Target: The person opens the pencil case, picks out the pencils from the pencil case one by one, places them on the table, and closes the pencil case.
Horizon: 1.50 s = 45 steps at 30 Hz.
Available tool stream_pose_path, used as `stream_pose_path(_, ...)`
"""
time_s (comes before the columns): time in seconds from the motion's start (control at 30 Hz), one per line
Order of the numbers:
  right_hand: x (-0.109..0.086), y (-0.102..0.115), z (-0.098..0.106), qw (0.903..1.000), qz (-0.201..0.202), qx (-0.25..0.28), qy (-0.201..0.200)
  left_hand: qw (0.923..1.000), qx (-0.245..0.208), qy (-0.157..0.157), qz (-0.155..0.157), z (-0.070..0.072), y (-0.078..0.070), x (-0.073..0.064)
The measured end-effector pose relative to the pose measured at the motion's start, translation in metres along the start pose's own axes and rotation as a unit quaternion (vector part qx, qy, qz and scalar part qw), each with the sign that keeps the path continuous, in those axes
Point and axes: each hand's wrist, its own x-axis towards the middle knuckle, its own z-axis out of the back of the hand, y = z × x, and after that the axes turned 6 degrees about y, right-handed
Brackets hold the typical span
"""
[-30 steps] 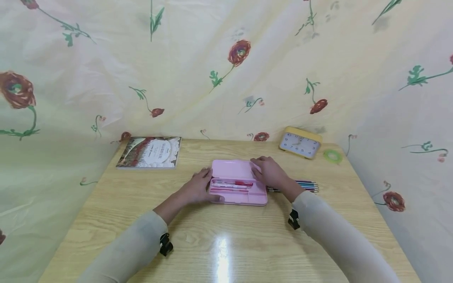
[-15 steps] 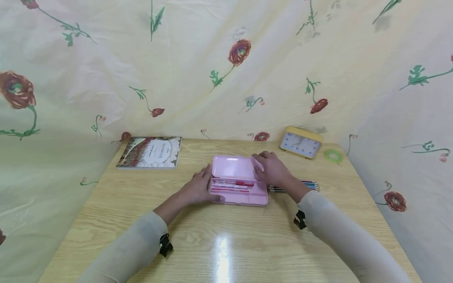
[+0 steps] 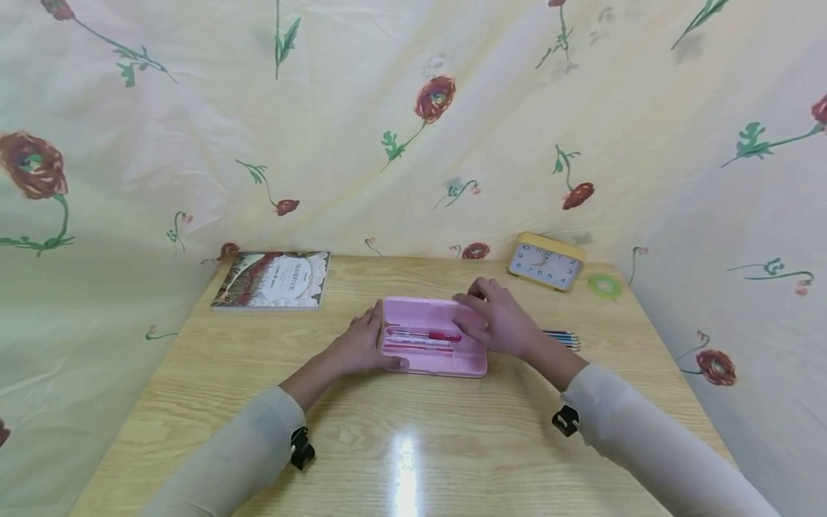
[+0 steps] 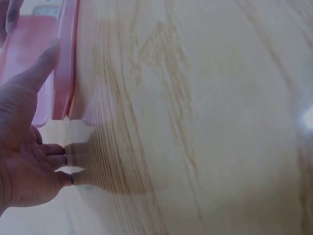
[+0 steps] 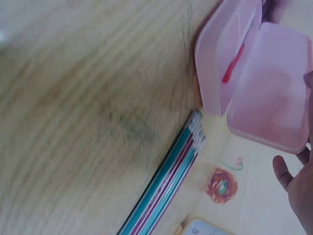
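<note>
A pink pencil case (image 3: 436, 364) lies on the wooden table with its hinged lid (image 3: 413, 310) raised at the back. Inside are a red-capped pen (image 3: 423, 335) and other slim red and white pens. My left hand (image 3: 358, 345) holds the case's left end, its thumb along the front wall, as the left wrist view also shows. My right hand (image 3: 494, 316) grips the lid's right end; in the right wrist view its thumb lies at the lid's edge and other fingers reach behind it. That hand hides the case's back right corner.
Several pencils (image 5: 164, 183) lie just right of the case, partly behind the right forearm. A yellow clock (image 3: 545, 262) and a green tape roll (image 3: 605, 286) stand at the back right. A book (image 3: 271, 280) lies at the back left.
My right hand has swung the lid up from leaning back and tilted it forward, its wrist shifting right and slightly nearer. My left hand has stayed at the case's left end.
</note>
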Motion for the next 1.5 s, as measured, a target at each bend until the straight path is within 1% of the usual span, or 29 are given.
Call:
stream_pose_path(0.17,0.002,0.016,-0.01,0.9974,0.038,-0.017,0.058,1.0,0.006,-0.003,0.0,0.0,0.003,0.0)
stream_pose_path(0.27,0.005,0.024,-0.019,0.9931,0.049,-0.029,0.103,0.9999,0.003,-0.009,-0.01,-0.001,0.004,0.0)
stream_pose_path(0.4,0.005,0.032,-0.029,0.9862,0.036,-0.039,0.157,0.9991,0.005,-0.021,-0.037,-0.003,0.005,0.001)
stream_pose_path(0.47,0.005,0.034,-0.034,0.9829,0.027,-0.041,0.178,0.9982,0.015,-0.022,-0.054,-0.003,0.005,0.0)
stream_pose_path(0.53,0.005,0.036,-0.038,0.9802,0.018,-0.041,0.193,0.9969,0.028,-0.016,-0.072,-0.004,0.006,0.001)
stream_pose_path(0.63,0.004,0.037,-0.044,0.9755,0.007,-0.048,0.215,0.9944,0.035,0.003,-0.1,-0.004,0.003,0.001)
stream_pose_path(0.73,0.004,0.038,-0.05,0.973,0.004,-0.056,0.224,0.9922,0.033,0.014,-0.119,-0.004,0.0,0.0)
stream_pose_path(0.83,0.005,0.039,-0.055,0.9727,0.007,-0.062,0.224,0.991,0.044,0.017,-0.126,-0.004,-0.004,0.0)
stream_pose_path(0.9,0.005,0.039,-0.058,0.9731,0.011,-0.066,0.22,0.9906,0.057,0.018,-0.124,-0.004,-0.006,0.001)
stream_pose_path(1.0,0.004,0.039,-0.061,0.973,0.016,-0.078,0.217,0.9904,0.065,0.018,-0.121,-0.005,-0.008,0.001)
stream_pose_path(1.23,0.003,0.037,-0.07,0.9732,0.018,-0.098,0.207,0.9917,0.055,0.017,-0.115,-0.006,-0.01,-0.001)
stream_pose_path(1.33,0.003,0.037,-0.073,0.9724,0.016,-0.104,0.208,0.9918,0.061,0.015,-0.111,-0.007,-0.011,-0.001)
stream_pose_path(1.5,0.002,0.038,-0.075,0.9733,0.018,-0.113,0.199,0.9911,0.069,0.014,-0.113,-0.006,-0.014,-0.002)
